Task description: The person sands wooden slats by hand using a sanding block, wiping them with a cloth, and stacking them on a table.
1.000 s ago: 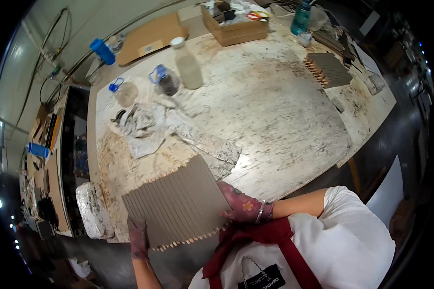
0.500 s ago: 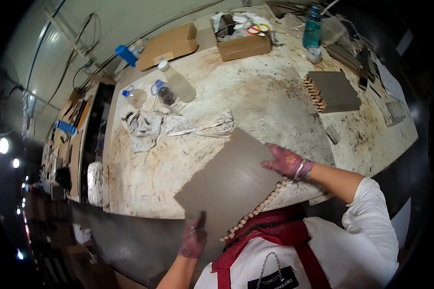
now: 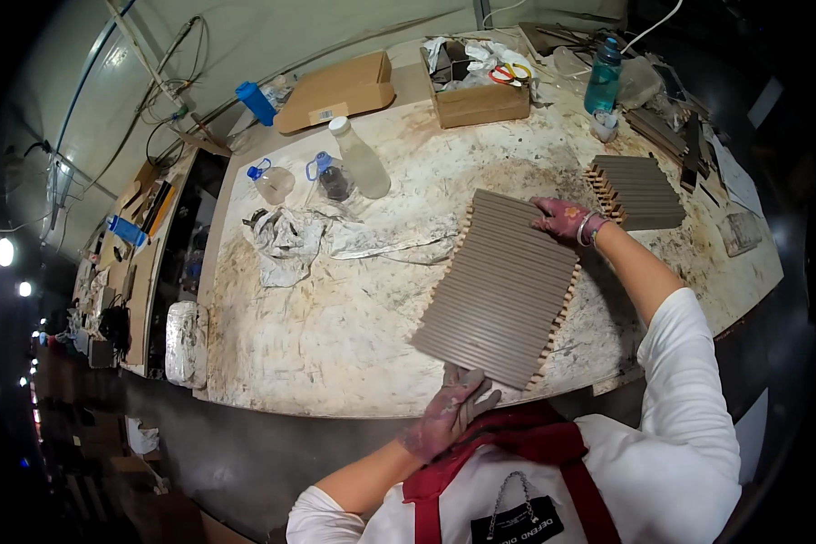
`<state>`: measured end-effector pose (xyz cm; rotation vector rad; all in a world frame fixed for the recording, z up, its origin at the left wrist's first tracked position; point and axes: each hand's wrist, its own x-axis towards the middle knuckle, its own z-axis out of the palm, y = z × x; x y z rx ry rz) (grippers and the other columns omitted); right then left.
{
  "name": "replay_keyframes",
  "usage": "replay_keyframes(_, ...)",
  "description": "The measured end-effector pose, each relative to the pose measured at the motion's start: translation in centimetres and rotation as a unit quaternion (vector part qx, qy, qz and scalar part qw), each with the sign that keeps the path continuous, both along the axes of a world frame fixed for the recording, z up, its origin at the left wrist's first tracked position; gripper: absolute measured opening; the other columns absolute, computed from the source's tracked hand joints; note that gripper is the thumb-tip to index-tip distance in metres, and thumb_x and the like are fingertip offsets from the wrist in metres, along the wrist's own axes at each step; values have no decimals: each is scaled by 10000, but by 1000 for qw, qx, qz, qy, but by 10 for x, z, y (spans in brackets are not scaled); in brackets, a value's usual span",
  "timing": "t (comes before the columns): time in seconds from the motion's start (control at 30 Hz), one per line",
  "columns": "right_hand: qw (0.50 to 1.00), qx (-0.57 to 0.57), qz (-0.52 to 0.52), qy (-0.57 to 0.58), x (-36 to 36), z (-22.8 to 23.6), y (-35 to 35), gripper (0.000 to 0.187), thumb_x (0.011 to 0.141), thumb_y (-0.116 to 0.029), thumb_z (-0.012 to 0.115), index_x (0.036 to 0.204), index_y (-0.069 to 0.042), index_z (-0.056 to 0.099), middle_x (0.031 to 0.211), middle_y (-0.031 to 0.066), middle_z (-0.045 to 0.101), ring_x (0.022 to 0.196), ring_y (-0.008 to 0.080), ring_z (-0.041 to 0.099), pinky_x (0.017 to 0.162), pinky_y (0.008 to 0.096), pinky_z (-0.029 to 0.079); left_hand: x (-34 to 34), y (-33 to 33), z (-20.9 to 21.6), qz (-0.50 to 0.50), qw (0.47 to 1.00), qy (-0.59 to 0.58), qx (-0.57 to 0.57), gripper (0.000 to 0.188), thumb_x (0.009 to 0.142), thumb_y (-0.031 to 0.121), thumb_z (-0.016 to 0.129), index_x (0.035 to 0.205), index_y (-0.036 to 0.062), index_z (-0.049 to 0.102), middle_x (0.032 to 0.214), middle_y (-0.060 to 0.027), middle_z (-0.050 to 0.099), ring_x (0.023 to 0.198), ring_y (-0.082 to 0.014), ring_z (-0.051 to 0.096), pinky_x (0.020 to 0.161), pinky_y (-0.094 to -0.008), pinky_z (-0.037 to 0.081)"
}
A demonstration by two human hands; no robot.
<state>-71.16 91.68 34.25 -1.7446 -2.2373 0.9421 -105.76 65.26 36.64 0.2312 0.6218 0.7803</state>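
Observation:
A grey-brown grooved panel (image 3: 508,286) with tan notched long edges lies slantwise between my hands, over the near middle of the table. Its ribbed face is up. My right hand (image 3: 562,220), in a stained pinkish glove, grips the far right corner, thumb and fingertips over the edge. At the near short edge, my left hand (image 3: 449,412) in a similar glove holds the panel from below, fingers partly tucked under it. Whether the panel touches the tabletop I cannot tell. Beyond my right hand rests a ribbed grey-brown stack (image 3: 648,192) with tan notched ends.
The stained white table (image 3: 308,354) carries crumpled white cloth (image 3: 290,240), a tall cloudy bottle (image 3: 363,163) and two blue-topped bottles at left. Farther back are a flat cardboard box (image 3: 340,91), an open carton (image 3: 485,104) with scissors (image 3: 510,72), and a teal bottle (image 3: 603,82).
The panel has turned from its smooth face to its ribbed one and shifted right and away from me. Both hands have moved with it, the left one rightward to the near edge.

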Motion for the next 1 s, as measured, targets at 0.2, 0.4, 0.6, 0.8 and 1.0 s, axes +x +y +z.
replay_keyframes(0.2, 967, 240, -69, -39, -24, 45, -61, 553, 919, -375, 583, 1368, -87, 438, 1301, 170, 524, 1153, 347, 548, 986, 387, 431, -63, 106, 36, -194, 854, 424, 232, 356, 974, 166, 494, 1289, 5, 531, 1161, -87, 638, 1026, -161, 606, 871, -312, 523)
replay_keyframes(0.4, 963, -25, 51, 264, -137, 94, -206, 441, 914, -271, 616, 1277, -39, 524, 1222, 141, 569, 1143, 273, 562, 993, 349, 434, -63, 257, -29, -24, 315, 682, 659, 707, 826, 358, 641, 1457, 216, 355, 1446, -162, 385, 1355, -414, 294, 1112, -540, 172)
replay_keyframes(0.6, 884, -173, -142, 411, -170, 28, -290, 277, 966, -164, 512, 1203, -27, 550, 990, 60, 589, 932, 167, 567, 870, 300, 454, -130, 314, -80, -165, 367, 658, 637, 249, 812, 161, 595, 1047, 156, 675, 1012, -128, 628, 951, -337, 584, 794, -459, 483)
replay_keyframes(0.8, 919, -83, -112, 370, -195, -28, -300, 289, 985, -227, 512, 1159, -2, 566, 1016, 75, 637, 968, 179, 581, 887, 299, 453, -117, 318, 30, -202, 246, 616, 721, 429, 896, 377, 585, 1246, 131, 572, 1211, -137, 577, 1075, -345, 566, 886, -431, 478)
replay_keyframes(1.0, 882, -141, -220, 391, -208, -24, -294, 426, 980, -294, 508, 1288, -1, 535, 1243, 167, 594, 1144, 229, 568, 982, 314, 440, 92, 342, 32, -131, 399, 368, 829, 615, 725, 157, 724, 1306, 118, 527, 1313, -121, 517, 1216, -342, 468, 1033, -407, 380)
